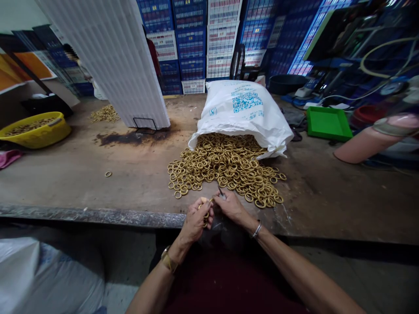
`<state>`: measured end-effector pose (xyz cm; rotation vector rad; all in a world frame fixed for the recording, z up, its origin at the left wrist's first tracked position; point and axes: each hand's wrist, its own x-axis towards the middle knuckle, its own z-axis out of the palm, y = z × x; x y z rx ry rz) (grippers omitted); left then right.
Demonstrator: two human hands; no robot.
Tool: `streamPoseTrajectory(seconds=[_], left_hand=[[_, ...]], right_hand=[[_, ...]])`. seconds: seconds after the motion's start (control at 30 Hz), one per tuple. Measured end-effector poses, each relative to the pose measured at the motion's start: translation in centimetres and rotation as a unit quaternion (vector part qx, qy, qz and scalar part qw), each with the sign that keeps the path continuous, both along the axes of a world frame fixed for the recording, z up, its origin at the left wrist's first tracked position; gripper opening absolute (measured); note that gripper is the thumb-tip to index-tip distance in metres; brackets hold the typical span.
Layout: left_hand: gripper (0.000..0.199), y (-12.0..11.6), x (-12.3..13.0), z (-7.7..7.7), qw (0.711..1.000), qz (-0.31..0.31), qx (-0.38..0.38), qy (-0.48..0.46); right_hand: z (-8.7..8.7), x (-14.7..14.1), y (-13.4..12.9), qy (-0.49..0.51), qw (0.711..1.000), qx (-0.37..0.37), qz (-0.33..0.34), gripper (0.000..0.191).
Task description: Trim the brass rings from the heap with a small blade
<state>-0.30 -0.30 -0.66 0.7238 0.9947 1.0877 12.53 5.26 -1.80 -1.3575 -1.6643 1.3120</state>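
My left hand (198, 218) is closed around several brass-coloured rings (205, 220), at the table's front edge. One ring shows at its fingertips, close to my right hand. My right hand (231, 206) is closed on a small pointed tool, its dark tip (220, 190) sticking out past the fingers; I cannot make out its exact kind. Just beyond both hands spreads a heap of brass-coloured rings (225, 168), spilling from the mouth of a white woven sack (222, 104) with blue print. A single ring (108, 174) lies apart on the left.
A yellow basin (39, 135) of rings stands at the far left, with a smaller ring pile (105, 114) behind. A white corrugated panel (114, 61) rises from the table (137, 187). To the right are a green tray (329, 123) and a pink bottle (363, 141). Stacked crates (191, 43) line the back.
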Motion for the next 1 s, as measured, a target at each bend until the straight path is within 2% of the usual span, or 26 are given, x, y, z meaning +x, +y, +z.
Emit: streamPoseTrajectory(seconds=[0.13,0.23,0.4,0.7,0.83,0.9,1.0], left_hand=[[0.036,0.0,0.1,0.2,0.999,0.012,0.01,0.036],[0.038,0.1,0.0,0.2,0.998,0.015,0.017,0.067],[0.037,0.0,-0.2,-0.1,0.993,0.024,0.028,0.11],[0.035,-0.3,-0.1,-0.5,0.99,0.031,0.036,0.13],[0.035,-0.6,-0.2,-0.2,0.989,0.028,0.035,0.142],[0.033,-1.2,-0.4,0.4,0.99,0.006,0.033,0.138],[0.03,-2.7,-0.8,1.8,0.99,-0.091,0.017,0.109]], right_hand=[[0.3,0.5,-0.8,-0.089,0.981,0.135,0.111,0.013],[0.4,0.7,-1.3,-0.126,0.964,0.171,0.161,0.015],[0.5,0.5,-1.3,-0.166,0.956,0.18,0.161,0.014],[0.3,0.4,-1.8,-0.187,0.954,0.185,0.146,0.016],[0.8,0.3,-1.5,-0.223,0.944,0.165,0.177,0.018],[0.9,0.3,-0.9,-0.275,0.933,0.162,0.167,0.02],[0.5,0.0,0.3,-0.36,0.908,0.177,0.117,0.021]])
